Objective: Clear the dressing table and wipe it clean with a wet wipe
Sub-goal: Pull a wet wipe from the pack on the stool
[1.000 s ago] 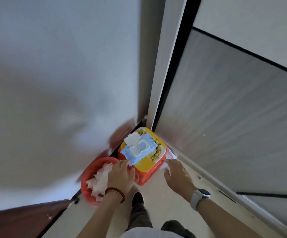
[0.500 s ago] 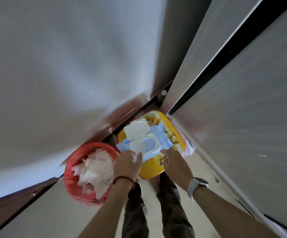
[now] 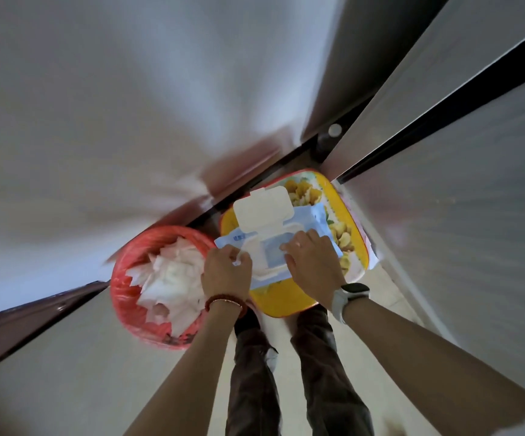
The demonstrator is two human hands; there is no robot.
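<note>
Head view, right hand (image 3: 313, 267) now on wipes pack (image 3: 307, 221)

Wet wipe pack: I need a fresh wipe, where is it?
Head view, centre: the wet wipe pack lies lid-open on the yellow stool, right of the red bin.

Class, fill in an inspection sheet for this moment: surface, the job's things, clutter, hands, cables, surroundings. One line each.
Surface: yellow floral-topped stool bears the pack; the dressing table itself is not in view.
Job's things: blue wet wipe pack lies on the stool, white flip lid open.
Clutter: red bin left of the stool, full of crumpled white tissues.
Hands: left hand pinches a bit of white wipe at the pack's opening; right hand presses flat on the pack.
Cables: nothing seen.
Surroundings: pale wall ahead, grey panels on the right, light floor.
</note>
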